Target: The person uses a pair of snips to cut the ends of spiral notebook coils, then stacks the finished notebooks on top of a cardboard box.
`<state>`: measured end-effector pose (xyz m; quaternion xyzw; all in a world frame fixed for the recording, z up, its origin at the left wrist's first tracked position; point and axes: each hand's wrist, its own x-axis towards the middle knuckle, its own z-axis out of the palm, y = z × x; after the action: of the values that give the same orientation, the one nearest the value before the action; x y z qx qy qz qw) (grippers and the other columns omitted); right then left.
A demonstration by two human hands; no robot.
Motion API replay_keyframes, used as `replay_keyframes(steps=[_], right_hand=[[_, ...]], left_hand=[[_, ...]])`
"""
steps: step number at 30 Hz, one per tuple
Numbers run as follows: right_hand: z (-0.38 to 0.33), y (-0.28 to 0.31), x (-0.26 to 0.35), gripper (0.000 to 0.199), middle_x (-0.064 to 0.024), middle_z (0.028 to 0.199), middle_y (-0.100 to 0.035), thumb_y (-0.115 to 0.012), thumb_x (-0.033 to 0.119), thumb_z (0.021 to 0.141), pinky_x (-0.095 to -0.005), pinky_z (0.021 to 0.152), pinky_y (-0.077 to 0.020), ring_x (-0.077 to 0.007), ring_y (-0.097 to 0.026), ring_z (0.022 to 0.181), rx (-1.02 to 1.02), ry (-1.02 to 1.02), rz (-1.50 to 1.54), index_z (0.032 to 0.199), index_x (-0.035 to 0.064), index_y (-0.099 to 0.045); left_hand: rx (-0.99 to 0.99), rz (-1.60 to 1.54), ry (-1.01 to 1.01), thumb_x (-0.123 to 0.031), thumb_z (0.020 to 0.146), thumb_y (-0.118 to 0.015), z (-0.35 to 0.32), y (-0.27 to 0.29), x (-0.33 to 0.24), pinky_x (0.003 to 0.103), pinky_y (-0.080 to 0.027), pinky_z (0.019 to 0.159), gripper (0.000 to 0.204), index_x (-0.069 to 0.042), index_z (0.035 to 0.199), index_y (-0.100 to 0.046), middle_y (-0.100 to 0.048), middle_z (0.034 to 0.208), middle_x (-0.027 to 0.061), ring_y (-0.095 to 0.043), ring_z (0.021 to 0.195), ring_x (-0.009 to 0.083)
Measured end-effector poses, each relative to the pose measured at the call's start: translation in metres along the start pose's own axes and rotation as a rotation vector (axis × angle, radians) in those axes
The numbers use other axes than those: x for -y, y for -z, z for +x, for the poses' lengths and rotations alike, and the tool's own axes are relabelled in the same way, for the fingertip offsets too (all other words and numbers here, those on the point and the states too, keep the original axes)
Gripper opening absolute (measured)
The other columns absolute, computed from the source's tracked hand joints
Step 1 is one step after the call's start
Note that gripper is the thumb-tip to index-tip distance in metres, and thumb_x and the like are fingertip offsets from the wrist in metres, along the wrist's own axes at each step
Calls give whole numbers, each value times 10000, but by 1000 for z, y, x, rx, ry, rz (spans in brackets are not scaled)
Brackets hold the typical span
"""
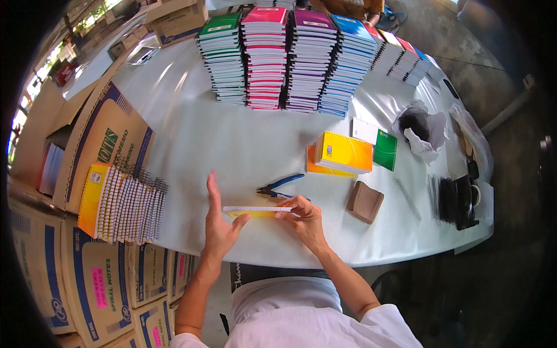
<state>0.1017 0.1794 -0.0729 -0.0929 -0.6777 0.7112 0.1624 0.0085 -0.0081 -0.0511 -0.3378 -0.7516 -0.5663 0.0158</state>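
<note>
A thin yellow notebook with a white page block (255, 211) stands on edge on the white table (232, 139), held between both hands. My left hand (219, 223) presses flat against its left end, fingers straight up. My right hand (304, 217) pinches its right end. Blue-handled pliers (279, 184) lie just beyond the notebook. Further right sit a stack of yellow and orange notebooks (342, 153) and a brown pouch (365, 201).
Tall stacks of green, pink, purple and blue spiral notebooks (284, 58) line the far side. A row of spiral notebooks (125, 204) stands at the left edge beside cardboard boxes (96, 278). Black spiral coils (444, 197) and crumpled plastic bags (423, 130) lie at the right.
</note>
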Motion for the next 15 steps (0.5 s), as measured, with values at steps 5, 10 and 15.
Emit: replay_keyframes(steps=[5, 10, 15], right_hand=[[-2, 18, 9, 222, -54, 1036, -717, -746, -41, 775, -303, 764, -542, -150, -675, 917, 25, 223, -314, 964, 30, -654], [-4, 161, 44, 329, -104, 1029, -703, -617, -151, 759, -285, 755, -527, -188, -664, 866, -537, 353, -758, 1021, 28, -706], [-24, 291, 19, 209, -179, 1060, -614, -679, -6, 815, -406, 764, -504, -352, -615, 896, -692, 101, -1509, 1019, 23, -647]], left_hand=[[412, 958, -340, -438, 878, -627, 36, -32, -53, 515, -402, 1055, 710, -93, 1459, -407, -443, 1473, 162, -383, 1374, 399], [526, 786, -237, -375, 921, -596, 29, -29, -37, 454, -569, 808, 578, -163, 1437, -443, -603, 1332, 60, -628, 1131, 343], [644, 713, -228, -369, 951, -564, 41, -25, -43, 448, -584, 765, 530, -192, 1435, -445, -618, 1311, 48, -652, 1104, 289]])
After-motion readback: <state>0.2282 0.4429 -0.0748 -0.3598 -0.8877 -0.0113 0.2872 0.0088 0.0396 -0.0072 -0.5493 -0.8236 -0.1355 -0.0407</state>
